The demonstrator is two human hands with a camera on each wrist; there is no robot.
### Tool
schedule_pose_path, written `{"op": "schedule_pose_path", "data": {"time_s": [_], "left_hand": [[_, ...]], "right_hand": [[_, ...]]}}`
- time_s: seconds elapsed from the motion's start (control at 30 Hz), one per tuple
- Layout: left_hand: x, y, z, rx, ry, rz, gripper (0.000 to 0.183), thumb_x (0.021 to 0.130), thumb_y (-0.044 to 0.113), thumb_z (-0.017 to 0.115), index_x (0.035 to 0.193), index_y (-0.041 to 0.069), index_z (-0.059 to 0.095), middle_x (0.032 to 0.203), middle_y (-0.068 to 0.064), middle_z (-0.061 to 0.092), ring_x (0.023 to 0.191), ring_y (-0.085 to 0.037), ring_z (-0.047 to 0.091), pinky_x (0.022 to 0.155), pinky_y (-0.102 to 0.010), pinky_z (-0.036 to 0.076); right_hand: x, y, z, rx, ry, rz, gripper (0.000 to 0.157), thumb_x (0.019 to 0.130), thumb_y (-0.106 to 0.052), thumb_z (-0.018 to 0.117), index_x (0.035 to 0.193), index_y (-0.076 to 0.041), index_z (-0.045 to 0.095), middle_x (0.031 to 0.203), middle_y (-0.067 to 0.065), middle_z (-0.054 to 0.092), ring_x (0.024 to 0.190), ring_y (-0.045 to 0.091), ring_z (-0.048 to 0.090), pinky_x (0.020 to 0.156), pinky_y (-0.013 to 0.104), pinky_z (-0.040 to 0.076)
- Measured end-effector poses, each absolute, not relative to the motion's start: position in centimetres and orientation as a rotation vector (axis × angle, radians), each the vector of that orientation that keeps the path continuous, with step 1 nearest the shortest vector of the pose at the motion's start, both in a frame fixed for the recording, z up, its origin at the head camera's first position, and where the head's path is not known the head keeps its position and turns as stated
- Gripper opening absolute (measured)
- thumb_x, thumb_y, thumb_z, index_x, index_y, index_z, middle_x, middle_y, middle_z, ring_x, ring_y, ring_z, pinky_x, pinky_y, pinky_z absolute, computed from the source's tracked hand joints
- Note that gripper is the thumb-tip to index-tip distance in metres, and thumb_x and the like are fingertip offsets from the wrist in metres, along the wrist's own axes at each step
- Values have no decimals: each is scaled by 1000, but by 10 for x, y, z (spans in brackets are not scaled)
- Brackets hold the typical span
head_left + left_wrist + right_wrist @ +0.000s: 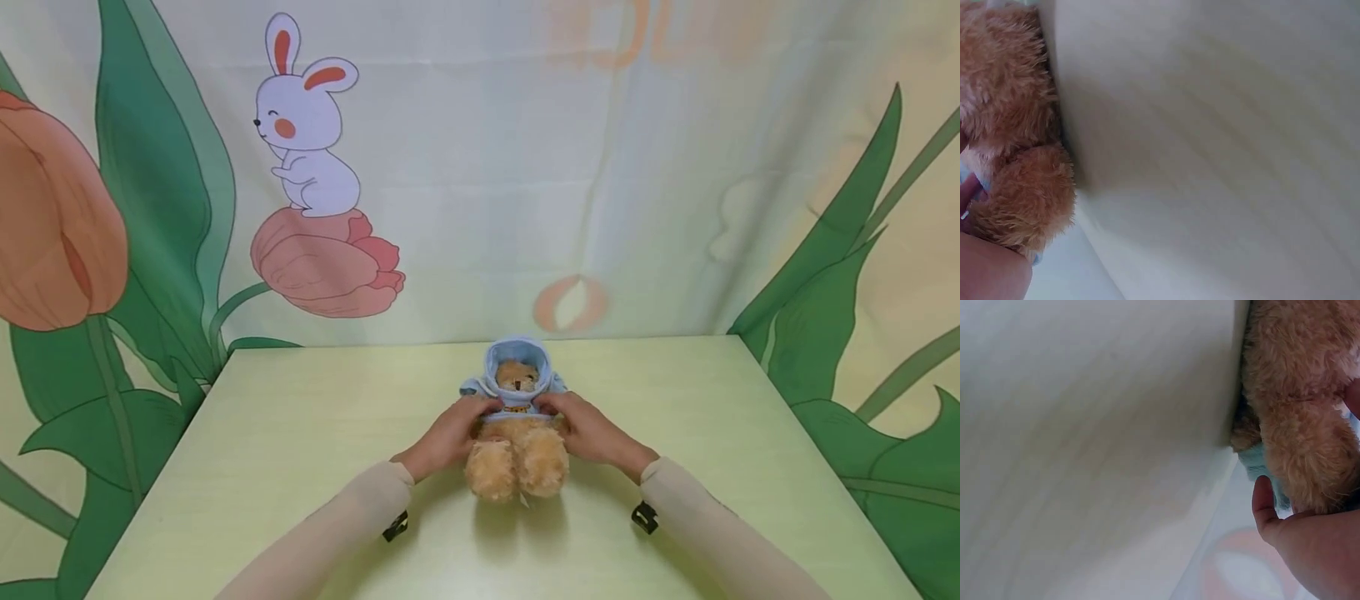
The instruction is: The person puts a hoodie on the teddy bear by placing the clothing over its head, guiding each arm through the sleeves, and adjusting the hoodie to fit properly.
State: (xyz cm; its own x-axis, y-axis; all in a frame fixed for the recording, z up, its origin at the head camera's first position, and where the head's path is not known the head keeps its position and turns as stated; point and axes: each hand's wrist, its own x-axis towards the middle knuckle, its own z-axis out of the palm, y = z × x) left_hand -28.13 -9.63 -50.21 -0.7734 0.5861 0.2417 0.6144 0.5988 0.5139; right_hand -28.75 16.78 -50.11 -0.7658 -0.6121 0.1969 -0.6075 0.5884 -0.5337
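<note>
A light brown teddy bear [543, 462] sits on the table with its legs toward me, dressed in a light blue hoodie [516, 345] with the hood up. My left hand [447, 432] grips one side of its body, thumb over the hoodie's front. On the other side my right hand [597, 429] holds it the same way. In the left wrist view, the furry bear [1029, 194] fills the left edge beside part of the hand [991, 269]. Its fur also shows in the right wrist view, with the right hand [1316, 547] against it; the fingers behind the bear are mostly hidden.
The pale yellow-green table [322, 400] spreads out around the bear. Behind it hangs a printed cloth [465, 225] with a rabbit and tulips. A dark wrist strap piece shows under the left sleeve [330, 517] and another under the right sleeve [720, 521].
</note>
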Motion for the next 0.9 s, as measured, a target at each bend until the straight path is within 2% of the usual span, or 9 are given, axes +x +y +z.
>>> {"op": "schedule_pose_path", "data": {"time_s": [0.1, 0.27, 0.37, 0.43, 0.53, 0.6, 0.8, 0.9], "left_hand": [[-280, -97, -504, -1076, -2726, -809, 32, 89, 19, 73, 118, 7, 67, 125, -10, 59, 119, -28, 52, 101, -44, 45], [-277, -98, -502, -1044, -2724, -747, 19, 89, 14, 73, 107, 9, 69, 124, -9, 51, 117, -26, 50, 97, -41, 47], [-276, -99, -500, -1004, -2786, -782, 27, 88, 20, 74, 112, 10, 65, 122, -7, 56, 110, -24, 57, 93, -40, 50], [-276, -100, -499, -961, -2840, -810, 32, 89, 24, 74, 115, 10, 63, 118, -7, 61, 106, -23, 61, 90, -40, 51], [-278, -103, -499, -915, -2907, -861, 39, 90, 33, 72, 119, 10, 59, 114, -7, 66, 102, -23, 64, 88, -39, 51], [-280, -104, -500, -928, -2913, -906, 43, 90, 35, 71, 121, 8, 57, 114, -10, 66, 103, -25, 64, 88, -40, 51], [-283, -105, -502, -1100, -2897, -776, 44, 93, 32, 67, 123, 0, 62, 122, -16, 61, 110, -30, 57, 95, -45, 47], [-283, -104, -497, -1077, -2960, -774, 47, 94, 35, 66, 124, 0, 61, 123, -16, 58, 112, -30, 55, 96, -45, 46]], "right_hand": [[-288, 168, -505, -1108, 2846, -873, 56, 78, 18, 49, 126, -7, 63, 130, 12, 59, 114, 29, 54, 93, 46, 46], [-287, 166, -505, -1088, 2882, -804, 52, 77, 17, 47, 118, -9, 65, 126, 8, 54, 106, 21, 52, 78, 34, 42], [-285, 164, -503, -1040, 2871, -787, 47, 81, 12, 50, 120, -12, 61, 126, 6, 58, 109, 22, 57, 81, 34, 46], [-285, 164, -500, -989, 2848, -812, 44, 84, 7, 54, 124, -11, 59, 125, 7, 60, 112, 26, 59, 87, 39, 50], [-286, 162, -499, -936, 2806, -874, 43, 88, -1, 60, 129, -9, 57, 126, 11, 63, 119, 31, 59, 97, 47, 49], [-287, 161, -500, -949, 2810, -861, 44, 88, -3, 61, 131, -7, 57, 128, 12, 61, 121, 32, 57, 100, 48, 47], [-289, 164, -504, -974, 2846, -782, 36, 87, -2, 56, 122, -8, 65, 121, 8, 55, 99, 23, 56, 81, 40, 48], [-292, 165, -504, -887, 2781, -839, 29, 91, -7, 57, 119, -13, 65, 119, 5, 61, 102, 23, 60, 84, 40, 50]]}}
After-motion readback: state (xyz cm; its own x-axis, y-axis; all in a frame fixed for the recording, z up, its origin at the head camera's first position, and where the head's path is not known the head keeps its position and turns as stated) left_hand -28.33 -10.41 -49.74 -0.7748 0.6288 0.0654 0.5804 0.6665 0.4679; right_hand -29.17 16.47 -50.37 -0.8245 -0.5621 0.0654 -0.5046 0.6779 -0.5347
